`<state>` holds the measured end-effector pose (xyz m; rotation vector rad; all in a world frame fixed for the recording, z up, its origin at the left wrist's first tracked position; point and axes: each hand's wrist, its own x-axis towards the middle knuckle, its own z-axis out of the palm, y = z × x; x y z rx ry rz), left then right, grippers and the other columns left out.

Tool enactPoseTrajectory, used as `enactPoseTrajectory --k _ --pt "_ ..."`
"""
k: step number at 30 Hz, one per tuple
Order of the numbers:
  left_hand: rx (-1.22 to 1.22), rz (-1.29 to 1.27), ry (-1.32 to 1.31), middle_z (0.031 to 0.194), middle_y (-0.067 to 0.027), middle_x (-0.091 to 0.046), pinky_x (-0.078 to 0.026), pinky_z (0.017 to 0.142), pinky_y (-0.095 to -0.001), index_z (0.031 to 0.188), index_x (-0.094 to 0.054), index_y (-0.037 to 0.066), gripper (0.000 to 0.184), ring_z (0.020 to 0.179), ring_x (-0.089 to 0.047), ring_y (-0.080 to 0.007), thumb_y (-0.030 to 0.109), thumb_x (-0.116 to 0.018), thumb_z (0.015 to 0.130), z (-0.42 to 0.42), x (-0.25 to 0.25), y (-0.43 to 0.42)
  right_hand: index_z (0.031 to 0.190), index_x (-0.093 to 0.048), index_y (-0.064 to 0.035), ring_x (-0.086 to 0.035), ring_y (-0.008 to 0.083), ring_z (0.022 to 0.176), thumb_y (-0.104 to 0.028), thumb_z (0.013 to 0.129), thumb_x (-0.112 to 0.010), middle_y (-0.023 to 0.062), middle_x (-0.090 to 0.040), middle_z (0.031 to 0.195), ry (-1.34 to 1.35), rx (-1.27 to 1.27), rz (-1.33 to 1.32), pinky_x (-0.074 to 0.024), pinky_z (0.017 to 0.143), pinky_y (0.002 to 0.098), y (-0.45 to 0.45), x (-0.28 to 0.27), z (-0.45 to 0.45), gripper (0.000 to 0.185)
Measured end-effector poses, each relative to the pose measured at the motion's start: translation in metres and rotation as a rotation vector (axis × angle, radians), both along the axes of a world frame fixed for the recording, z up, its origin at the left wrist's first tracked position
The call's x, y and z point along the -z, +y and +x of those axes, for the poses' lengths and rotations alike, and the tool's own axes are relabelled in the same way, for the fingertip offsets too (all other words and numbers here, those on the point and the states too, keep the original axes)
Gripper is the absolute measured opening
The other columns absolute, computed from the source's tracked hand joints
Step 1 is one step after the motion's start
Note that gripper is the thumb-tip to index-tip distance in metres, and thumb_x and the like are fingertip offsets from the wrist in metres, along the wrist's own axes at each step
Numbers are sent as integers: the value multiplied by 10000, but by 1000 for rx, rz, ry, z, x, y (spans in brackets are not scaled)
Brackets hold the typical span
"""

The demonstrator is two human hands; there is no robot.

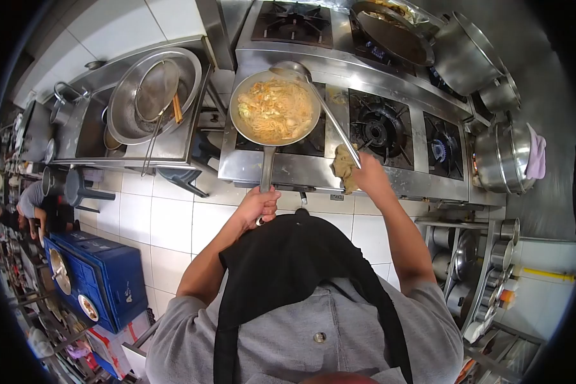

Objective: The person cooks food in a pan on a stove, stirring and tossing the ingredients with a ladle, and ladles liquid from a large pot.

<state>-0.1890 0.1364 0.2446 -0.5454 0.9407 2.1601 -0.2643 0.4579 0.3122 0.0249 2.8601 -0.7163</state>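
My left hand [259, 205] is closed around the long handle of a frying pan [268, 168], which is over the left front burner. Noodles [275, 109] with bits of vegetable and what looks like egg fill the pan. In my right hand [370, 176] is the handle of a long metal ladle [335, 123]. Its bowl lies across the pan's far rim, above the noodles. A crumpled brownish cloth [344, 168] hangs at the stove's front edge, right beside my right hand; whether my fingers touch it I cannot tell.
Right of the pan are more burners [376, 128], one with a blue flame [440, 152]. Large pots [502, 153] stand at the far right. On the left, a wide metal basin [118, 118] holds a strainer [157, 89]. A blue crate [118, 281] and another person [32, 205] are behind left.
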Motion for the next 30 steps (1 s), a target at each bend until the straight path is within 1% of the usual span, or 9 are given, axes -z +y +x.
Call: enactPoseTrajectory --k 2,5,6,12,16,19,22,27,30 --pt "-2 22 -8 602 70 -332 -267 360 -244 841 -422 174 270 444 -319 -54 88 -647 962 1 1 0 938 -584 46 -651 409 721 -72 791 -585 269 -639 803 -103 -28 -231 -506 672 465 -13 20 -13 189" --pt "-4 15 -7 594 73 -323 -272 366 -247 825 -397 168 302 440 -323 -53 95 -661 953 -5 0 -2 945 -582 55 -614 356 647 -78 794 -589 251 -617 763 -293 -56 -227 -495 617 437 -26 49 -8 201" --pt "-10 -5 -8 595 73 -323 -270 366 -247 826 -401 168 299 441 -321 -52 96 -662 952 -4 -2 -1 970 -612 46 -674 407 822 -86 790 -602 263 -660 853 -395 -38 -194 -522 746 456 -31 26 -1 224" --pt "0 -5 15 601 69 -345 -277 358 -247 858 -438 159 253 444 -322 -49 99 -664 955 -2 1 -4 972 -599 36 -643 452 909 -105 797 -617 287 -654 902 -234 -99 5 -503 833 497 -10 -27 51 226" --pt "6 -15 30 601 69 -345 -270 359 -245 851 -435 154 252 445 -321 -49 103 -657 959 0 -4 -4 942 -583 34 -636 468 912 -108 800 -621 295 -650 900 -231 -133 62 -494 825 518 2 -29 74 205" --pt "17 -60 44 596 62 -341 -263 368 -250 882 -414 150 268 444 -313 -53 107 -671 945 3 -12 -9 913 -564 37 -630 476 909 -97 804 -615 301 -647 901 -245 -140 45 -487 821 530 9 -56 92 179" --pt "-7 29 -29 598 59 -346 -264 366 -248 911 -411 142 269 442 -318 -53 95 -675 937 -4 -27 -11 908 -559 37 -626 481 907 -89 806 -609 300 -645 897 -412 -79 38 -482 820 541 11 -69 100 170" --pt "-47 34 3 599 56 -356 -267 364 -242 923 -418 136 265 439 -327 -57 78 -677 931 -6 -41 -14 904 -563 25 -634 469 903 -72 805 -591 291 -652 915 -369 -157 115 -487 828 541 20 -85 99 141" --pt "0 21 -2 603 51 -362 -263 367 -254 940 -414 133 260 443 -344 -61 71 -666 931 -9 -34 -19 962 -580 23 -650 456 935 -80 818 -605 288 -670 956 -395 -182 161 -502 857 535 17 -70 100 179"
